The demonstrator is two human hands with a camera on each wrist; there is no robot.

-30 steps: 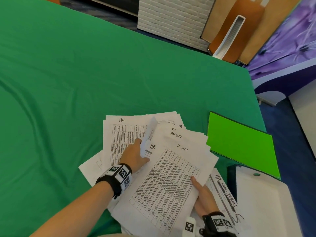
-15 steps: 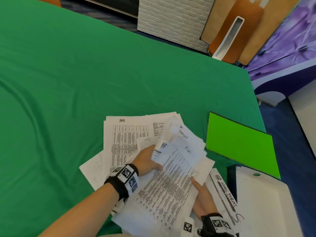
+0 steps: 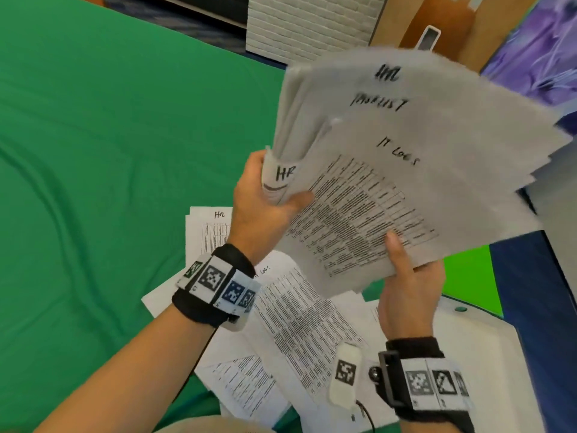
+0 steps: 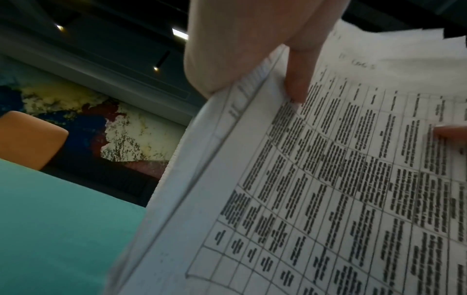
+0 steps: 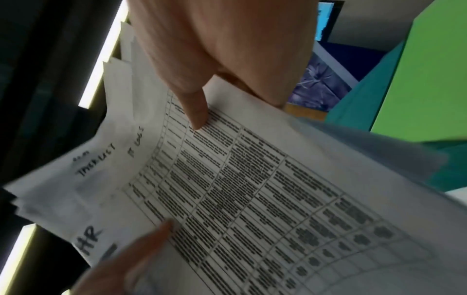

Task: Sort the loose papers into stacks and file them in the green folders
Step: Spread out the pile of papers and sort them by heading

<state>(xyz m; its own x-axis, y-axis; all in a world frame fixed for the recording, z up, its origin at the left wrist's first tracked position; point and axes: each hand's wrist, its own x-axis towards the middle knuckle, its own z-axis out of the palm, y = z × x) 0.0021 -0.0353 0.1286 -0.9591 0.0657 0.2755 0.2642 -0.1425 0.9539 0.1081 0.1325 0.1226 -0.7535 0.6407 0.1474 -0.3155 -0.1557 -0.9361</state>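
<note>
Papers: we hold a fanned bundle up off the green table, top sheet marked "IT LOGS". More loose sheets lie flat below it at the near edge. Green folder sits on the table to the right, mostly hidden. Our left hand clamps the bundle's left edge; our right hand pinches its near edge, thumb on top.

Green tablecloth, white brick panel, orange chair
</note>
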